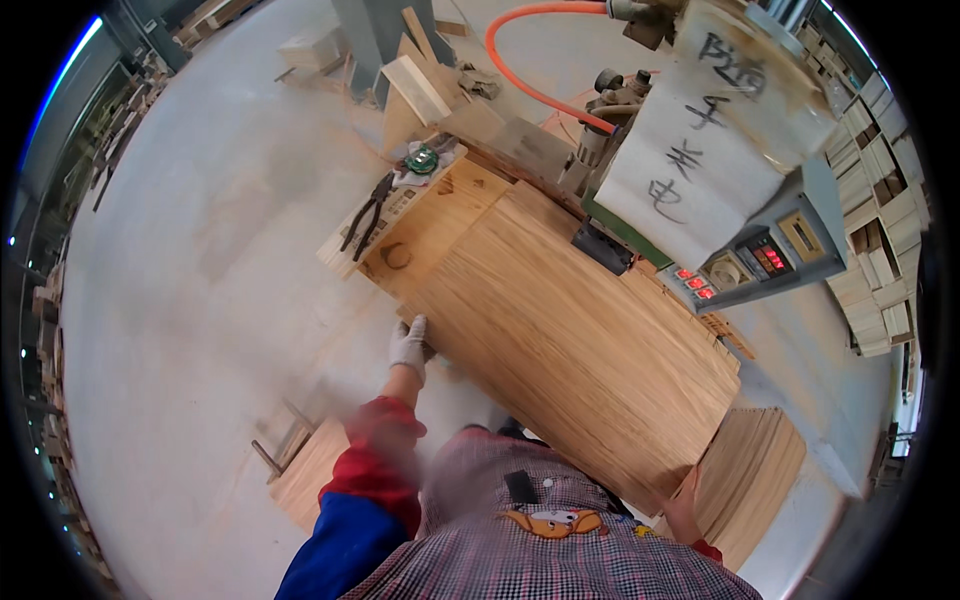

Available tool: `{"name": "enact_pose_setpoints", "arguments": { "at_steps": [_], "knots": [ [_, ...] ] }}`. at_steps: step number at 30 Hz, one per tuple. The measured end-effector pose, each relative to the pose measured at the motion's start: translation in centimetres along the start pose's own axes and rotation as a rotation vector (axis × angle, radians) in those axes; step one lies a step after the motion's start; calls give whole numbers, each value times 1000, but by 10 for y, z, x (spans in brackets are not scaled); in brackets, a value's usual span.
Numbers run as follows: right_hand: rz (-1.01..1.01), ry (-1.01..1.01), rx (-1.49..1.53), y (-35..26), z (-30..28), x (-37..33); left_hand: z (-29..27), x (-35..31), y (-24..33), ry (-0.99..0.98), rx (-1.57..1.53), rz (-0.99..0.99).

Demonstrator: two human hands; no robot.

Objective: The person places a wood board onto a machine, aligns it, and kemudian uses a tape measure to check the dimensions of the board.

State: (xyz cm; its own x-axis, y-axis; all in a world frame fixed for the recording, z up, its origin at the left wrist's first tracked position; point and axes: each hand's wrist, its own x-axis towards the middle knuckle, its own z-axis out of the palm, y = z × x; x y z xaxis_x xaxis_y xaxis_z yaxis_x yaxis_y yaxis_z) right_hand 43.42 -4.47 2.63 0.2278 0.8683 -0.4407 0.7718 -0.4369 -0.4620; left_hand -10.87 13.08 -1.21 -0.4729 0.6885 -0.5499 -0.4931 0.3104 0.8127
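Note:
A long wood panel with a striped brown grain lies slantwise before me on the machine's wooden table. My left hand, in a whitish glove, grips the panel's near left corner, its fingers partly hidden by the edge. At the panel's near right end my right hand holds the edge, with some fingers out of sight. Just right of that hand stands a stack of similar wood panels.
A machine with a control box and paper-covered head overhangs the panel's far side. Pliers and a green tape roll lie at the table's left end. An orange hose arches behind. Boards rest low at left.

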Motion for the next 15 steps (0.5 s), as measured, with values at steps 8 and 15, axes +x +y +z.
{"name": "enact_pose_setpoints", "arguments": {
  "at_steps": [8,15],
  "knots": [
    [150,175,191,-37,19,29,-10,22,31,30,140,-132],
    [256,367,429,-58,38,46,-13,34,49,-4,125,-226]
  ]
}}
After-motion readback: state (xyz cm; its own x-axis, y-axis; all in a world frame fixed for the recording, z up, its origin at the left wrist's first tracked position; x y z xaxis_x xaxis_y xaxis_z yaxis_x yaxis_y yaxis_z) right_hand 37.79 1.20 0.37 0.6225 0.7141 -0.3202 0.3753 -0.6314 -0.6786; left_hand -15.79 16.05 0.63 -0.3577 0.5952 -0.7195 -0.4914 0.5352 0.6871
